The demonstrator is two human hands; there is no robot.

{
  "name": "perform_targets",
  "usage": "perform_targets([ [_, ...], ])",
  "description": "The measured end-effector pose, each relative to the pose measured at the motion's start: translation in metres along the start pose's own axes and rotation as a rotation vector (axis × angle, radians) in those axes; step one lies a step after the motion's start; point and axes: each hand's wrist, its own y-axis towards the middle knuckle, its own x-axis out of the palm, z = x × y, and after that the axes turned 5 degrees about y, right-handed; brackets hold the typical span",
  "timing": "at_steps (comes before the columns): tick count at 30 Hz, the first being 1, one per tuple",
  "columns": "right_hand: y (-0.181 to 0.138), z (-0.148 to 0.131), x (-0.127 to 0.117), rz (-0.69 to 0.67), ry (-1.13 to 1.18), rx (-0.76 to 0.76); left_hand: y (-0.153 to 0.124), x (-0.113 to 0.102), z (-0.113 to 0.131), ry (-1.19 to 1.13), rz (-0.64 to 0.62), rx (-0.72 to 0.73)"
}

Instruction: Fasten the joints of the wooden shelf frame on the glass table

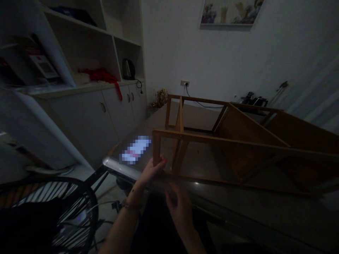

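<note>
A brown wooden shelf rack (196, 137) lies on its side across the table (148, 141). My left hand (153, 170) is closed around the bar at the rack's near left corner, with the thumb on its inner side. Just right of it and lower, my right hand (180, 203) is at the table's front edge, below the rack's lower rail. Its fingers are curled together, and dim light hides what they hold, if anything. A lit rectangle (136, 150), blurred into blocks, lies on the table left of the rack.
A round black woven chair (87, 211) stands at the lower left. White cabinets (87, 113) line the left wall, with a kettle (128, 69) and red cloth (102, 74) on the shelf. A cord (196, 100) runs from the wall socket (184, 83) behind the rack.
</note>
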Motion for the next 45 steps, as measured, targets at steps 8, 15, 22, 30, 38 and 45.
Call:
perform_targets([
  [8, -0.005, 0.011, -0.003, -0.015, 0.135, -0.009, 0.001, -0.003, -0.002, 0.046, -0.011, 0.031],
  [15, -0.003, 0.017, -0.007, -0.106, 0.116, -0.029, 0.0, -0.001, 0.001, 0.038, 0.008, 0.024],
  [22, -0.004, 0.016, -0.009, -0.123, 0.032, -0.043, -0.001, -0.001, 0.005, 0.039, 0.001, 0.013],
  [30, 0.0, 0.016, -0.01, -0.163, 0.144, -0.042, 0.0, -0.001, -0.002, -0.024, 0.019, -0.022],
  [38, -0.004, 0.019, -0.008, -0.18, 0.171, -0.041, 0.001, -0.001, -0.006, -0.045, 0.005, 0.005],
  [45, -0.002, 0.019, -0.013, -0.235, 0.178, 0.004, 0.001, -0.002, -0.001, -0.014, -0.007, 0.019],
])
